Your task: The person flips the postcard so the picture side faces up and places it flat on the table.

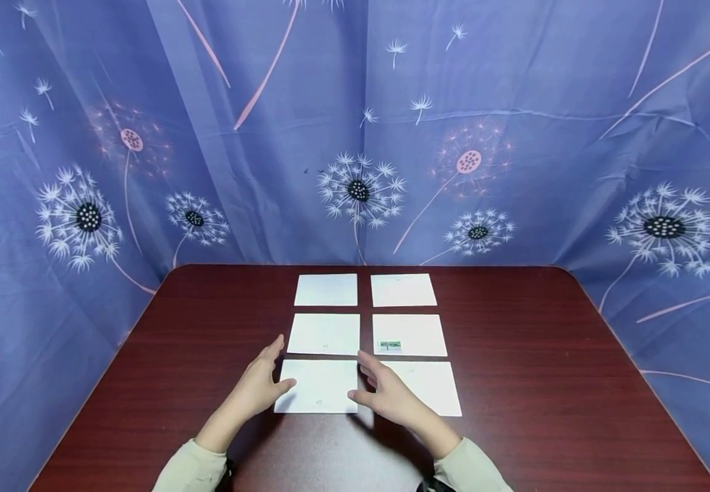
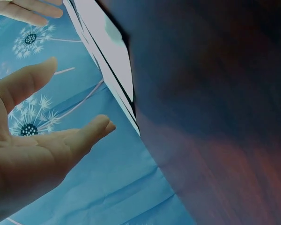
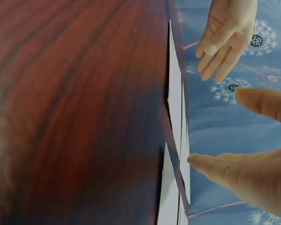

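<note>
White rectangular cards lie flat in two columns of three. My left hand [image 1: 259,381] is held over the left edge of the front left card [image 1: 322,389], thumb spread from the fingers, holding nothing. Across that card, my right hand [image 1: 391,394] hovers around its right edge and covers part of the front right card [image 1: 434,388]. In the left wrist view the left hand [image 2: 42,136] has its palm empty. The right wrist view has the right hand [image 3: 253,164] raised above the table, likewise empty, thumb and fingers apart.
Behind are the middle left card [image 1: 324,333], the middle right card [image 1: 416,331] with a small printed picture at its lower left, and the back cards, left [image 1: 326,290] and right [image 1: 404,291]. A dark red wooden table [image 1: 533,342] carries them. A blue dandelion-patterned curtain [image 1: 305,82] encloses it.
</note>
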The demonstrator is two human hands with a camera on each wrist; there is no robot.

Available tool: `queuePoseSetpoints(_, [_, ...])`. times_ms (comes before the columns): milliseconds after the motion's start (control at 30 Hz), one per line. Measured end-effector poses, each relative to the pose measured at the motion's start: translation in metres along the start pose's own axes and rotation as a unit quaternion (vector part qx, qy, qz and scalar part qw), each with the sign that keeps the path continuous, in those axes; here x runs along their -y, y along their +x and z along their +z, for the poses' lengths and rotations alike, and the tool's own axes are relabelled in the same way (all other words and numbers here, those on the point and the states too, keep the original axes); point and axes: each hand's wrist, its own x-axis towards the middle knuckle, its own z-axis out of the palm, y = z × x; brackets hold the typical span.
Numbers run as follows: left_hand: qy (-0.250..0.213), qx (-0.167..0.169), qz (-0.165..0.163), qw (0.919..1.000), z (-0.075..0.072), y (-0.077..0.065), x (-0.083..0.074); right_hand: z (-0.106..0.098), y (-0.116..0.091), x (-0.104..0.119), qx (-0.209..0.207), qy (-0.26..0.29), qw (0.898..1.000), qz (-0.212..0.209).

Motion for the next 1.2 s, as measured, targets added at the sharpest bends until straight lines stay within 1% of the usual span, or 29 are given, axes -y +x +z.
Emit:
queuePoseSetpoints(133, [0.0,0.01,-0.012,0.9999,0.0,-0.001,-0.001,0.004,0.001,-0.001,-0.008,0.018,1.0,0.018])
queuePoseSetpoints(267, [0.023,0.016,-0.02,0.9994,0.0,-0.001,0.0,0.009,0.001,-0.001,-0.013,0.03,0.999,0.032])
queuePoseSetpoints(367, [0.038,0.022,-0.032,0.9985,0.002,-0.002,0.0,0.012,0.0,0.0,-0.019,0.023,0.999,0.036])
queuePoseSetpoints(467, [0.046,0.028,-0.044,0.9976,0.004,-0.002,0.001,0.014,0.0,0.002,-0.028,0.001,0.999,0.037])
queuePoseSetpoints(700, [0.06,0.039,-0.059,0.9957,0.006,-0.004,0.004,0.019,-0.001,0.001,-0.047,-0.045,0.997,0.039])
queuePoseSetpoints(800, [0.067,0.042,-0.067,0.9947,0.007,-0.005,0.006,0.021,-0.002,0.001,-0.048,-0.047,0.997,0.043])
queuePoseSetpoints(1000, [0.076,0.039,-0.057,0.9947,0.009,-0.004,0.005,0.025,-0.002,0.002,-0.041,-0.035,0.997,0.046])
queuePoseSetpoints(1200, [0.07,0.04,-0.064,0.9947,0.011,-0.004,0.002,0.029,-0.001,0.003,-0.044,-0.051,0.997,0.045])
